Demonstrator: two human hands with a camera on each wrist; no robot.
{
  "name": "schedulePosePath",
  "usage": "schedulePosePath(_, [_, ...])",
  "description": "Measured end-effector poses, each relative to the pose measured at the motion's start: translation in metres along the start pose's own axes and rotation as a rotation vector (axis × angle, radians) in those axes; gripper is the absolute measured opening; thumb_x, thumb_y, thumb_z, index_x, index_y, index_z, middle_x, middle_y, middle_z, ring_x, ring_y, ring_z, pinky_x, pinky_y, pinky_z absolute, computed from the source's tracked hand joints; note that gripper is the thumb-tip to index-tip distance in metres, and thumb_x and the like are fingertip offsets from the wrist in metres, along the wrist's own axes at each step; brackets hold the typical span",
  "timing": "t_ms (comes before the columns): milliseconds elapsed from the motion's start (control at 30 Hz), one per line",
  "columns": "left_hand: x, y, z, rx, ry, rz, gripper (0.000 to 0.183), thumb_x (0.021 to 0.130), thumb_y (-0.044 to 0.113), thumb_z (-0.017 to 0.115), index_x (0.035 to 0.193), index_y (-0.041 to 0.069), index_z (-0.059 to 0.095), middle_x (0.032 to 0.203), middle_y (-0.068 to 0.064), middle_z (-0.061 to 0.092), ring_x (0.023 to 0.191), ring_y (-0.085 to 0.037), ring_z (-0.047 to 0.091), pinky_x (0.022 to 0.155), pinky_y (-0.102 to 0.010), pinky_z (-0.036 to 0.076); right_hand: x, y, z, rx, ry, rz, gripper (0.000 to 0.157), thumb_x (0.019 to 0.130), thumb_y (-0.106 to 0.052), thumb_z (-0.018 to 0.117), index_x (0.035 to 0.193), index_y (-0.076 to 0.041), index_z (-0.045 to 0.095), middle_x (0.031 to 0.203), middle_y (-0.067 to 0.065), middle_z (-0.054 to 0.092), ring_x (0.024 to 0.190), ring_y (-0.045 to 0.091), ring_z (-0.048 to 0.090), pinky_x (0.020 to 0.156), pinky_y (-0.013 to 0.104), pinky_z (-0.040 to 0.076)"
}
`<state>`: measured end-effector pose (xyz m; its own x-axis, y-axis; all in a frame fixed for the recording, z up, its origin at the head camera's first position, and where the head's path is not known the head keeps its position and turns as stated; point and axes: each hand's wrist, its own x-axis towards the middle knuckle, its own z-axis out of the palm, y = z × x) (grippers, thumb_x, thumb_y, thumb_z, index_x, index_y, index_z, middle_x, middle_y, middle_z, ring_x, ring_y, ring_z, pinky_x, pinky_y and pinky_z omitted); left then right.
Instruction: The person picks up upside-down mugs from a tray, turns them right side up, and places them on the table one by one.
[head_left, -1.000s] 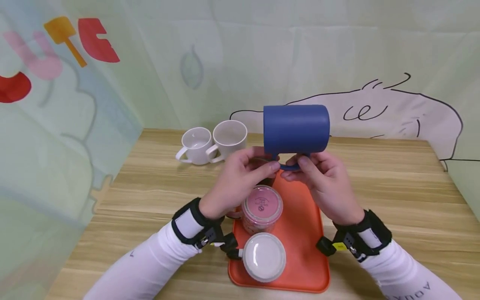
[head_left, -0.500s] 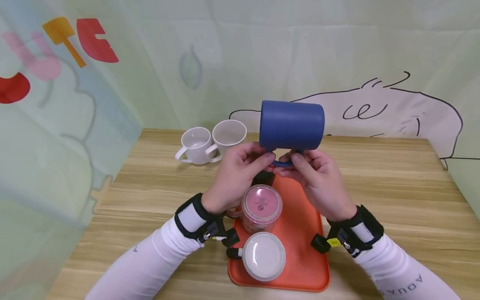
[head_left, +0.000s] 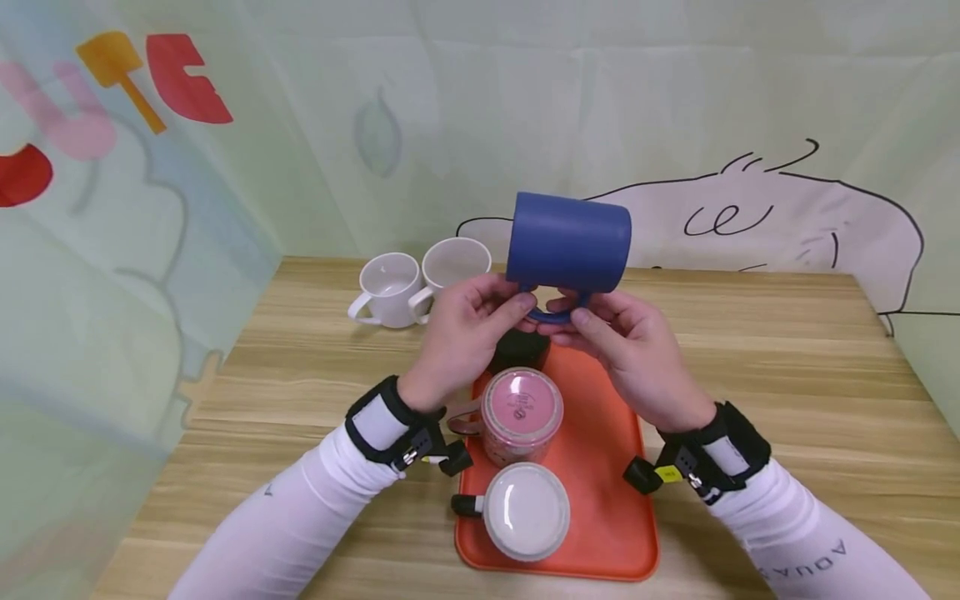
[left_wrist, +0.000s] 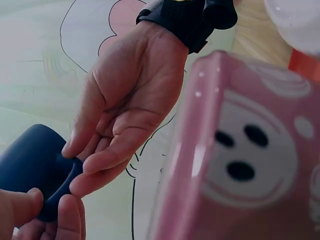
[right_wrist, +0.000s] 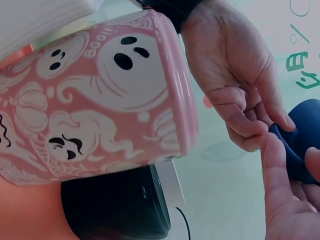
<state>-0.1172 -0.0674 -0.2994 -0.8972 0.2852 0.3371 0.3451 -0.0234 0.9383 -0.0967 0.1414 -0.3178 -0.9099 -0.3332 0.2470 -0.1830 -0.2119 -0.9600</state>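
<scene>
Mug in matte blue point(head_left: 570, 242), held on its side in the air above the far end of the orange tray point(head_left: 600, 500), handle point(head_left: 553, 315) turned downward toward the person. It looks rigid and thick-walled, probably ceramic or hard plastic, so I judge it moderately heavy for its size and liable to chip or break if dropped; the matte skin should give decent friction. Both hands take it by the handle alone: the left hand point(head_left: 468, 333) pinches one end of the loop with thumb and fingers, and the right hand point(head_left: 626, 346) pinches the other end, fingers curled round it, as the left wrist view also shows point(left_wrist: 50, 197). That is a narrow hold for a body hanging out beyond it; a palm round the barrel would be the steadier place. Under the hands, on the tray, stand a pink ghost-patterned cup point(head_left: 522, 414) with a clear lid, a white-lidded container point(head_left: 526, 510) nearer the person, and a dark object point(head_left: 517, 350) partly hidden. Two white cups point(head_left: 420, 287) sit touching at the back of the wooden worktop point(head_left: 787, 392), well apart from the tray.
</scene>
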Motion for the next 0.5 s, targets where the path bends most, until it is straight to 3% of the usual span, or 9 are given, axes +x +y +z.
schedulePosePath(200, [0.002, 0.000, -0.006, 0.009, 0.019, -0.021, 0.018, 0.095, 0.006, 0.065, 0.107, -0.007, 0.067, 0.091, -0.018, 0.069, 0.077, -0.035, 0.069, 0.080, -0.037, 0.057, -0.003, -0.003, -0.004, -0.054, -0.007, 0.020, 0.042, 0.103, -0.014, 0.054, 0.144, -0.003, 0.050, 0.135, 0.018, 0.057, 0.116, 0.036, 0.061, 0.096, 0.042, 0.049])
schedulePosePath(500, [0.008, -0.003, -0.020, 0.055, 0.049, -0.012, 0.018, 0.095, 0.004, 0.065, 0.108, -0.008, 0.066, 0.092, -0.019, 0.069, 0.077, -0.033, 0.069, 0.078, -0.037, 0.057, -0.010, -0.005, -0.015, -0.127, -0.001, 0.019, 0.046, 0.104, -0.014, 0.053, 0.149, -0.006, 0.045, 0.142, 0.014, 0.053, 0.120, 0.034, 0.059, 0.097, 0.040, 0.048])
